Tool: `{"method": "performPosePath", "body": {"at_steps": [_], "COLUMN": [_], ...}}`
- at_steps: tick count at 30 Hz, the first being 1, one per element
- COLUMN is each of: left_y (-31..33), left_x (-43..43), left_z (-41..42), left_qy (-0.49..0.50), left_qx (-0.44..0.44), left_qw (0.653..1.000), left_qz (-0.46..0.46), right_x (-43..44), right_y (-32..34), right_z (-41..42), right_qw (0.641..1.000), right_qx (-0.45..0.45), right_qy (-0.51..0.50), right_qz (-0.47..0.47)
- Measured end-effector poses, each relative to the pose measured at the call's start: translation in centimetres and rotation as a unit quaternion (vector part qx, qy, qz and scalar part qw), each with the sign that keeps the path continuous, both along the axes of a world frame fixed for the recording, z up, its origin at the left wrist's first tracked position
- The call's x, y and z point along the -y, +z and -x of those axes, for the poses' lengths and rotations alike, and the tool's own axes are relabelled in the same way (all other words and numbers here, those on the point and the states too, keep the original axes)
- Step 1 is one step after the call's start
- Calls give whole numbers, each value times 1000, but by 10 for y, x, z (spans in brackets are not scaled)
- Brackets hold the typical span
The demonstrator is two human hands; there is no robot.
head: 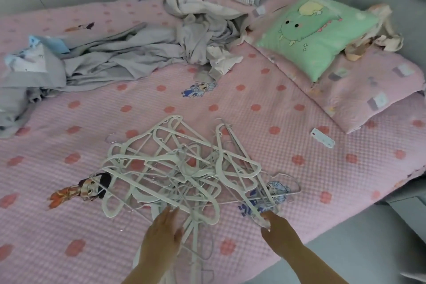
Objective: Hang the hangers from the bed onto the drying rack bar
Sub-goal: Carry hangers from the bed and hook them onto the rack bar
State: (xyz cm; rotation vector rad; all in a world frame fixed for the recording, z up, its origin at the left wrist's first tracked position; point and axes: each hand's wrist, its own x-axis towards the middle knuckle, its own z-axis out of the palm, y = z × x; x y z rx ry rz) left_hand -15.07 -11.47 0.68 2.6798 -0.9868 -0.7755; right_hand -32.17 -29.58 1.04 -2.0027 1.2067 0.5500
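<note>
Fingers (169, 213) of the left hand (162, 233) lie straight on the hangers (179, 168); apparently none hung yet.
The tangled pile lies by the near edge of the bed (299, 180). The right hand (279, 230) pinches one hanger's corner. No drying rack bar is in view, so the whole job seems still ahead.

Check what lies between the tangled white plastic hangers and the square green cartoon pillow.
Head view: only bare pink dotted bedspread between the white plastic hangers and green pillow.
</note>
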Motion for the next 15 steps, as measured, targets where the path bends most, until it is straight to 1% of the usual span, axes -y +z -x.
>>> {"method": "performPosePath", "body": {"at_steps": [4, 7, 9, 10, 11, 13, 15], "left_y": [-28, -47, -64, -71, -74, -80, -85], "left_x": [7, 9, 4, 2, 1, -6, -10], "left_z": [-33, -51, -59, -62, -67, -77, -81], "left_qy": [-77, -113, -134, -141, -163, -190, -217], "left_qx": [-2, -7, 12, 36, 64, 14, 25], "left_qw": [995, 990, 989, 989, 984, 978, 971], "left_qz": [-61, -78, -60, -27, -18, -83, -94], "right_x": [4, 5, 5, 4, 3, -2, -8], "right_y": [-24, -40, -45, -48, -48, -49, -48], "right_z": [-26, -41, -48, -50, -52, -55, -58], "right_qw": [999, 997, 994, 991, 987, 981, 982], "right_qx": [-12, -46, -65, -78, -96, -132, -140], "right_qy": [-31, -14, -16, -16, -12, 15, 30], "right_qz": [27, 59, 85, 106, 125, 139, 122]}}
